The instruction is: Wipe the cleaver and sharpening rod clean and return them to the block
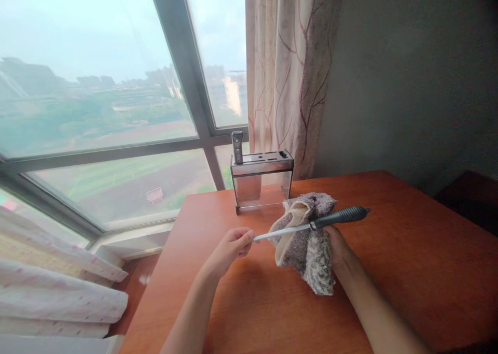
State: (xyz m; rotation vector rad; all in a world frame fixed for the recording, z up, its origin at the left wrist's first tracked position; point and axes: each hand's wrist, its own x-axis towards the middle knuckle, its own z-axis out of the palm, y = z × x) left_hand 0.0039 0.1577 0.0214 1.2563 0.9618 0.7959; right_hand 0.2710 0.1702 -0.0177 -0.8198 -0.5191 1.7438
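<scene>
A honing steel [342, 216] with a black ridged handle and a thin pale rod lies slantwise in the air above the table. The fingers of my left hand [233, 246] are closed on the rod's tip. A grey-brown fluffy towel [319, 263] with a cream edge is bunched under and behind the rod, close to the handle. My right hand [337, 250] grips this towel from behind; most of its fingers are hidden. Beyond my hands stands a clear-sided knife block [262, 168], with one dark knife handle [237, 147] rising from its left slot.
The reddish-brown wooden table [408, 271] spreads under my hands. A large window [116, 110] is at the left and back, with a patterned curtain [291, 58] behind the knife block. Another pale curtain [58, 292] hangs at lower left. A grey wall [408, 84] stands at right.
</scene>
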